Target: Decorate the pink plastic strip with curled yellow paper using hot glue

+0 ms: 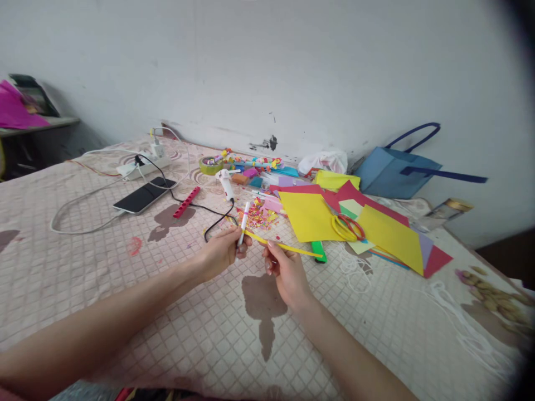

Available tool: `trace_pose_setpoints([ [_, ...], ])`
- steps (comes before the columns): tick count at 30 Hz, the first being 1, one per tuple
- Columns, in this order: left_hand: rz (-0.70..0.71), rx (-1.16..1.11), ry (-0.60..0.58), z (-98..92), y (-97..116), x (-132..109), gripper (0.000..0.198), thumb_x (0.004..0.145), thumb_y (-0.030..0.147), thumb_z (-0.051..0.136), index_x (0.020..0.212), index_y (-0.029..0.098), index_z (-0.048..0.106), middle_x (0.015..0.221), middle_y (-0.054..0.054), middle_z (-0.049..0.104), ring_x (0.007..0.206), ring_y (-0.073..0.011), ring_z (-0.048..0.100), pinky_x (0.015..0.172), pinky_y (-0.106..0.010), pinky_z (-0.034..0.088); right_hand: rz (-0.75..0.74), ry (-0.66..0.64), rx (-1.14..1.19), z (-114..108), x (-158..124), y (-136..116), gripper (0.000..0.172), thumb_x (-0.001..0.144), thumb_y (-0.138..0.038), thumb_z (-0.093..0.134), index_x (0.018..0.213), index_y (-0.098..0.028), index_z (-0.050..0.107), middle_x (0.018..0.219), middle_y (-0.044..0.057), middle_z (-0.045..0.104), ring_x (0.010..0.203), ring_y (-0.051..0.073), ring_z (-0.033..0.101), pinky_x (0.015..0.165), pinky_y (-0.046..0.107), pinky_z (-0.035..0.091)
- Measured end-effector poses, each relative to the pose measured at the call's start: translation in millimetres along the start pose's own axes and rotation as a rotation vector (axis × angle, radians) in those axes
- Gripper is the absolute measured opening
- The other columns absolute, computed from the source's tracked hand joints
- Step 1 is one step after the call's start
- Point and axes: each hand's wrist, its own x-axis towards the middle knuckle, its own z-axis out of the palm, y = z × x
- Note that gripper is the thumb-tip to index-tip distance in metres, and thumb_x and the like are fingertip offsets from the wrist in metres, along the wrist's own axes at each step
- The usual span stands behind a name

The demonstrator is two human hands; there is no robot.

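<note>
My left hand (221, 253) is closed around a white marker pen (243, 220) that points up and away, over the patterned bed cover. My right hand (284, 270) pinches a long yellow paper strip (288, 247) near its middle. The strip runs from the left hand's fingers out to the right, ending above a green object (320, 250). Both hands hover close together just in front of a heap of small coloured paper scraps (261, 214).
Yellow and red paper sheets (368, 223) with yellow-and-red scissors (349, 227) lie to the right. A glue gun (225, 184), tape roll (210, 165), phone (144, 195), power strip (142, 165) and cables sit at the back left. A blue bag (393, 170) leans on the wall.
</note>
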Motion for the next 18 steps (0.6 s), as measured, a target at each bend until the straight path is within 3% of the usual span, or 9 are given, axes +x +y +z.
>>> trace_pose_setpoints([
  [9, -0.046, 0.092, 0.026, -6.5, -1.7, 3.3, 0.011, 0.077, 0.015, 0.063, 0.072, 0.010, 0.054, 0.067, -0.001, 0.055, 0.051, -0.0039, 0.046, 0.046, -0.013, 0.039, 0.003, -0.007, -0.001, -0.3, -1.1, 1.0, 0.025, 0.065, -0.039, 0.068, 0.072, -0.015, 0.064, 0.059, -0.002, 0.054, 0.045, 0.006, 0.039, 0.038, 0.019, 0.030],
  [15, -0.050, 0.118, -0.038, -9.8, -0.2, 4.7, 0.017, 0.075, 0.018, 0.065, 0.069, 0.011, 0.051, 0.066, 0.001, 0.052, 0.040, 0.0010, 0.031, 0.034, -0.011, 0.020, 0.008, -0.002, 0.001, 0.4, -2.0, 1.0, 0.025, 0.065, -0.039, 0.069, 0.070, -0.015, 0.064, 0.058, -0.003, 0.054, 0.044, 0.006, 0.039, 0.038, 0.020, 0.029],
  [18, -0.028, 0.073, -0.045, -9.0, 1.6, 5.1, 0.013, 0.081, 0.018, 0.058, 0.073, 0.012, 0.050, 0.066, 0.000, 0.052, 0.042, -0.0003, 0.033, 0.036, -0.011, 0.023, 0.005, 0.000, 0.001, 0.1, -1.8, 1.1, 0.025, 0.066, -0.038, 0.069, 0.071, -0.015, 0.064, 0.059, -0.002, 0.054, 0.045, 0.006, 0.039, 0.039, 0.019, 0.030],
])
